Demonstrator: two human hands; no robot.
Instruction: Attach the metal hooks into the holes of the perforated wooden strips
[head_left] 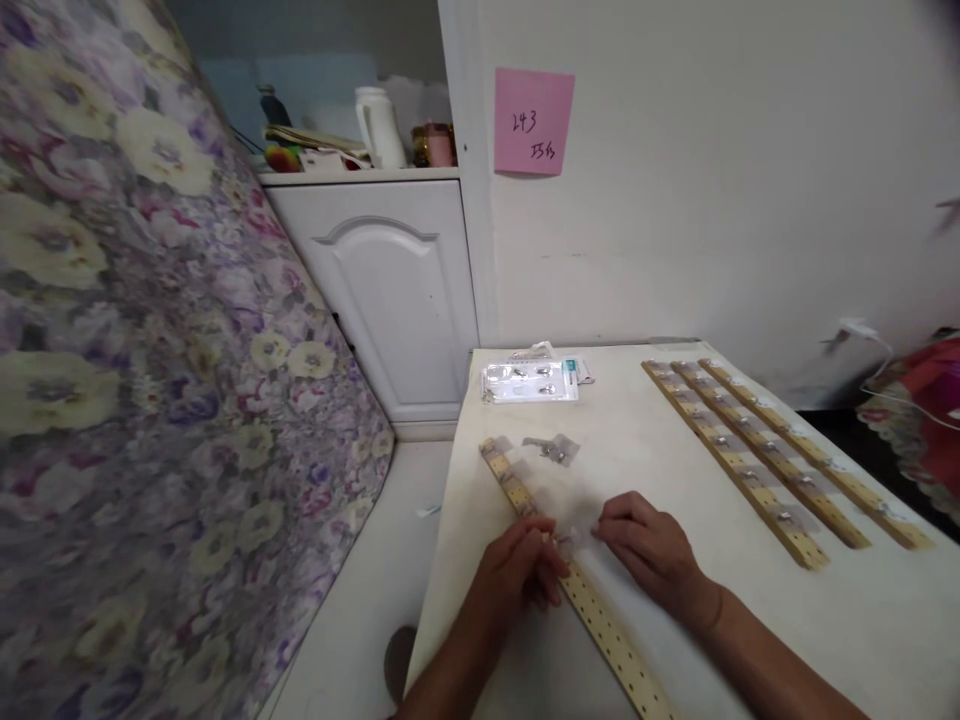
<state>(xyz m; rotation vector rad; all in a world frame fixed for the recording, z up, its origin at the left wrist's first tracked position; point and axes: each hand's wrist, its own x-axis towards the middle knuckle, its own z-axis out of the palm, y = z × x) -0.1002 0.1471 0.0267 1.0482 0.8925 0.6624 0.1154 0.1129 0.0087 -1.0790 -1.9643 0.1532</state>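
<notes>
A long pale strip with rows of holes (611, 635) lies slantwise on the table, its far part lined with small clear plastic packets (517, 490). My left hand (517, 570) rests over the strip, its fingers curled and pinched together at the strip's edge; what lies between them is hidden. To the right, my right hand (652, 550) is closed in a pinch, thumb against the forefinger. A small clear plastic piece (576, 537) shows between the two hands, blurred; whether the right fingertips grip it I cannot make out. Beyond the strip lies a small clear packet with metal bits (559, 450).
Three similar strips, (739, 470) among them, lie side by side at the table's right, bearing packets with metal parts. A clear blister pack (529, 382) sits at the back of the white table (615, 420). A floral curtain (150, 400) hangs at left; a wall stands behind.
</notes>
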